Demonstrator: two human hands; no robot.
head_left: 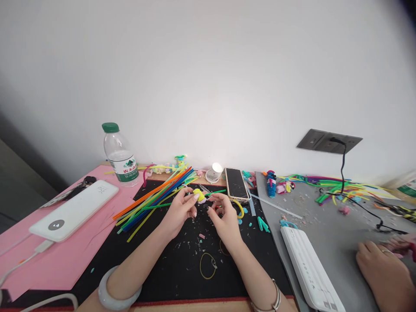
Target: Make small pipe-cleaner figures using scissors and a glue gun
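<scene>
My left hand pinches a small yellow and pink fuzzy piece over the black mat. A green pipe cleaner runs out from the piece to the right. My right hand is curled next to it, its fingertips pinched near the piece and the green stem. A fan of coloured pipe cleaners lies just left of my hands. A yellow loop rests on the mat between my forearms.
A water bottle and a white power bank sit on pink paper at left. A phone and a small cup lie behind my hands. Another person's hand works at right near a white power bank and more pipe cleaners.
</scene>
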